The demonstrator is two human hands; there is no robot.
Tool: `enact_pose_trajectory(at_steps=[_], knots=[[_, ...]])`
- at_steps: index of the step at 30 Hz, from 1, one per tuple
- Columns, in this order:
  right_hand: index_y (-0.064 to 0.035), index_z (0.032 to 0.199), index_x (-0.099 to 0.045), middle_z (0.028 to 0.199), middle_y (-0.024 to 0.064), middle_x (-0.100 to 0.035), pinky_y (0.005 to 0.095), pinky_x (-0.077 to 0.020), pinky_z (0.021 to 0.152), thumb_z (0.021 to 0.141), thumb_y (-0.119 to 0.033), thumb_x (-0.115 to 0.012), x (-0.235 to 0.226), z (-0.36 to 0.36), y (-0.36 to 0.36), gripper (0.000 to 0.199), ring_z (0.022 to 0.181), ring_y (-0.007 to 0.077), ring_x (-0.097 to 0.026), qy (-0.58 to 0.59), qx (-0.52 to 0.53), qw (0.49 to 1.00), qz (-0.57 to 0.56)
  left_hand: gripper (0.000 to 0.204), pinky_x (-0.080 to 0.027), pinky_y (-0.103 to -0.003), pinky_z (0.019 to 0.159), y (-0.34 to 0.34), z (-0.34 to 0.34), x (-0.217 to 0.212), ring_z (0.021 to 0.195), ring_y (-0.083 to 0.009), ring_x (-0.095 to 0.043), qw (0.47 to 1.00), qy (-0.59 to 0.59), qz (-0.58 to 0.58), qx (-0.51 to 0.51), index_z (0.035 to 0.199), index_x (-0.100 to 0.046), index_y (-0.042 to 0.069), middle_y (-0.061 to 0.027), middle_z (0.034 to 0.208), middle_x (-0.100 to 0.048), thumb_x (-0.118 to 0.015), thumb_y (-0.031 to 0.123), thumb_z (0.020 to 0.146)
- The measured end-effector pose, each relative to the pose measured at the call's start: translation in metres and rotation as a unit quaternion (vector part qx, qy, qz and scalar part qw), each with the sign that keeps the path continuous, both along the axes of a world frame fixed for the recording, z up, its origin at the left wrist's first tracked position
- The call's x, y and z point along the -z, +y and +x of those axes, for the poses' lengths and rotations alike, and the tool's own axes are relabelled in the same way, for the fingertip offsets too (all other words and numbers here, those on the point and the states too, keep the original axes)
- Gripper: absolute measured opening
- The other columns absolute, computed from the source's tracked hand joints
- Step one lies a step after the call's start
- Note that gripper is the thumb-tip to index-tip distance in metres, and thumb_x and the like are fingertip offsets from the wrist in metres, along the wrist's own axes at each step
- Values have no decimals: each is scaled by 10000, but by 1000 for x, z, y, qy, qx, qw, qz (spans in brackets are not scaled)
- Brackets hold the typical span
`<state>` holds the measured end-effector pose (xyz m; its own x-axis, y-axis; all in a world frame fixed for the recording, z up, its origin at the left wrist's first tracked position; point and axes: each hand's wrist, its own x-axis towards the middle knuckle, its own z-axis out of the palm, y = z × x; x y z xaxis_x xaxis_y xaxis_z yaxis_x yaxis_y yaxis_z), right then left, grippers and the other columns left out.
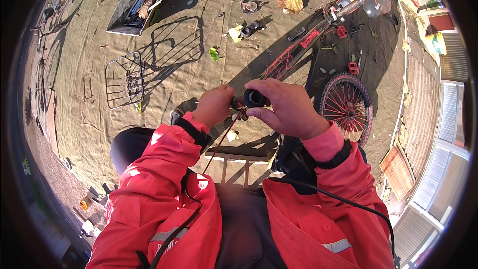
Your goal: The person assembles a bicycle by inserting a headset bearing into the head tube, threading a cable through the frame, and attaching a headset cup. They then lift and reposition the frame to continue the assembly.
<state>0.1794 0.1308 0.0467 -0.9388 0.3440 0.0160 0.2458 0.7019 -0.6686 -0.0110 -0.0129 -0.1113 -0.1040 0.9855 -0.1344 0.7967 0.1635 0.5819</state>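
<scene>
A wire basket (124,80) is noted lying on the ground at far left. The left hand (214,105) is closed around one end of a black cylindrical part (254,98); the right hand (286,109) is clamped on its other end. A red bicycle frame (303,45) is observed lying beyond, a red-spoked wheel (346,105) beside it at right.

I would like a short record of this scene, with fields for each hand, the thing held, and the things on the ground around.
left hand: closed around one end of a small part
right hand: fingers wrapped on the black cylindrical part
cable: thin, reddish, hangs down from the part
ground cover: tan sheet with shadows
bicycle frame: red and black, lying down
small wheel: red spokes, right of the hands
wire basket: lying to the left
tool tray: upper left, filled with tools
</scene>
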Motion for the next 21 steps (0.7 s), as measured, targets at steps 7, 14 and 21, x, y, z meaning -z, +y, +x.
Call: enact_pose_trajectory(at_steps=[7, 14, 21], knots=[[-131, 1299, -654, 1083, 103, -723, 447, -581, 773, 905, -400, -798, -1, 1, -1, 498, 946, 350, -735, -26, 6, 1000, -2, 198, -574, -516, 783, 0, 0, 0, 945, -427, -712, 1000, 6, -5, 0, 1010, -647, 34, -179, 1029, -690, -710, 28, 822], [-114, 1301, -666, 1037, 106, -727, 440, -581, 733, 922, -436, -777, 3, 0, -7, 509, 894, 342, -740, 8, 30, 999, 14, 194, -573, -518, 783, 0, 0, 0, 944, -427, -713, 1000, 5, -18, 2, 1004, -649, 35, -180, 1025, -690, -714, 33, 821], [-116, 1293, -670, 982, 108, -725, 439, -576, 707, 916, -427, -789, 5, 1, -13, 503, 843, 341, -736, 7, 64, 998, -13, 199, -574, -515, 788, 1, 0, -1, 952, -424, -713, 1000, 10, -18, 2, 1003, -654, 38, -177, 1022, -687, -722, 37, 815]])
